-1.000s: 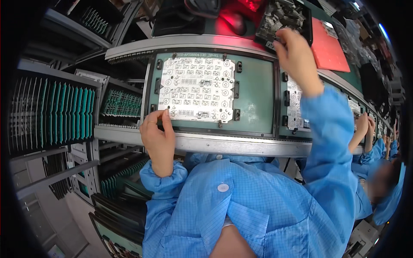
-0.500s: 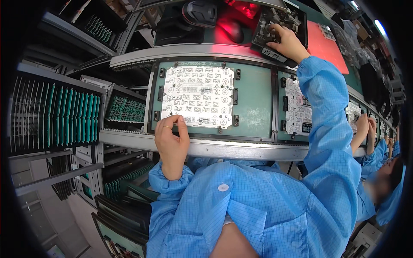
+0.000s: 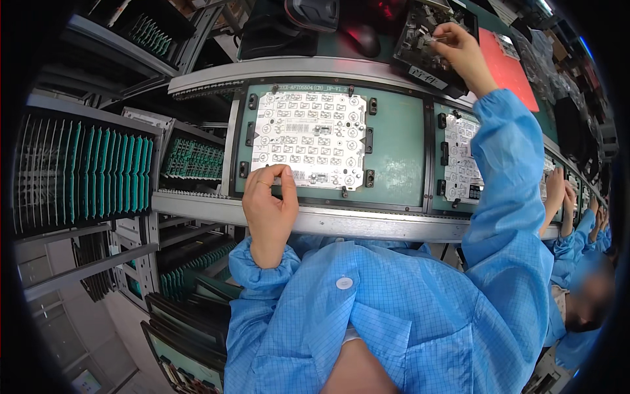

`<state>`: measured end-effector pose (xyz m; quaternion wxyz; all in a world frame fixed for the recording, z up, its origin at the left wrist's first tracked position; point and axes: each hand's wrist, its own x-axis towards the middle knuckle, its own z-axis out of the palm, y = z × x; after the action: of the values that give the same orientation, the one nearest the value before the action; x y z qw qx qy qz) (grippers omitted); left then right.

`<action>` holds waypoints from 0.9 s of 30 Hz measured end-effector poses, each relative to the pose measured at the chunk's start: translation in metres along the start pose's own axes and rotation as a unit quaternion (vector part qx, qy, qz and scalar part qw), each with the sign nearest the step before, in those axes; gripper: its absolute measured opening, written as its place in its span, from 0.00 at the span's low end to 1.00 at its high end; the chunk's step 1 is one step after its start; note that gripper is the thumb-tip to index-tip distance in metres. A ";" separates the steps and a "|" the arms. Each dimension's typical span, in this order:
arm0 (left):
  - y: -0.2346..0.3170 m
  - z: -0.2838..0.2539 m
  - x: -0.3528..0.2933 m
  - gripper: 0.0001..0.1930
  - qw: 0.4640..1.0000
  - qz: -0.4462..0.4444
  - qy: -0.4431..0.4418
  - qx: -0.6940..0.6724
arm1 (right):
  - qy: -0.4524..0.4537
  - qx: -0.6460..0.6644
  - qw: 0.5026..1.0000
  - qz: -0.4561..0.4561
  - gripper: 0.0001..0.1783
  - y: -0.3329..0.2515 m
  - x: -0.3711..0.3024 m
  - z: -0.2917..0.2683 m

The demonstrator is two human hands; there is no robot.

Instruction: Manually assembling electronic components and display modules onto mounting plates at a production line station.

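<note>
A white circuit board (image 3: 308, 139) lies in a green-topped fixture frame (image 3: 397, 151) with black clips around it. My left hand (image 3: 269, 207) rests at the board's near left edge, its thumb and fingers bent together; whether anything is between them is hidden. Over at the far right, my right hand (image 3: 462, 56) is above a black box (image 3: 453, 85) of small dark and silvery parts (image 3: 420, 25). Its thumb and forefinger pinch a small light-coloured part (image 3: 430, 41), too small to name exactly.
A second fixture with a white board (image 3: 459, 157) sits along the metal rail (image 3: 367, 226) to the right, near a co-worker's hands (image 3: 558, 197). Beyond stand a scanner (image 3: 314, 13), a mouse (image 3: 361, 41) and a red sheet (image 3: 505, 72). Racks of green boards (image 3: 98, 174) stand left.
My right hand has moved farther right over the box, and its fingertips have come together on a small part. My left hand stays by the board's near edge. The whole view has shifted slightly.
</note>
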<state>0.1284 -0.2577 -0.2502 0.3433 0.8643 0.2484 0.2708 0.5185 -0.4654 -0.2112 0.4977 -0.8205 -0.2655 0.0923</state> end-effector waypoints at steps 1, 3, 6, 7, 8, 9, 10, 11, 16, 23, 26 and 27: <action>0.000 0.002 0.002 0.04 1.000 -0.003 -0.002 -0.001 | -0.009 0.023 0.999 -0.022 0.10 -0.014 -0.012 -0.001; 0.004 0.007 0.007 0.05 0.997 -0.011 -0.027 -0.064 | -0.024 0.053 0.997 -0.042 0.10 -0.034 -0.034 0.003; 0.015 0.018 0.020 0.09 0.987 -0.017 -0.092 -0.132 | -0.047 0.091 0.993 -0.053 0.11 -0.062 -0.065 0.014; 0.018 0.025 0.024 0.09 0.987 -0.020 -0.092 -0.131 | -0.064 0.093 0.993 -0.043 0.11 -0.075 -0.079 0.022; 0.021 0.030 0.027 0.13 0.958 -0.052 -0.132 -0.250 | -0.085 0.098 0.991 -0.035 0.11 -0.087 -0.093 0.034; 0.025 0.033 0.028 0.18 0.911 -0.082 -0.170 -0.366 | -0.112 0.128 0.985 -0.005 0.11 -0.098 -0.108 0.046; 0.029 0.037 0.030 0.18 0.912 -0.087 -0.167 -0.365 | -0.138 0.156 0.978 0.025 0.11 -0.105 -0.120 0.059; 0.035 0.043 0.034 0.21 0.877 -0.098 -0.207 -0.423 | -0.141 0.161 0.977 -0.010 0.12 -0.094 -0.130 0.074; 0.040 0.069 0.039 0.27 0.821 -0.098 -0.237 -0.510 | -0.165 0.121 0.979 -0.011 0.22 -0.064 -0.161 0.118; 0.025 0.077 0.040 0.18 0.837 -0.149 -0.198 -0.488 | -0.163 0.223 0.959 0.059 0.33 -0.068 -0.171 0.124; 0.029 0.075 0.040 0.15 0.821 -0.173 -0.191 -0.510 | -0.161 0.266 0.949 0.041 0.33 -0.054 -0.170 0.123; 0.030 0.075 0.040 0.14 0.816 -0.184 -0.179 -0.518 | -0.162 0.267 0.949 0.042 0.33 -0.052 -0.171 0.121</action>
<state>0.2134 -0.2867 -0.2629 0.8221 0.5300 0.1605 0.1320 0.3065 -0.4434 -0.2448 0.6446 -0.6420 -0.2734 0.3124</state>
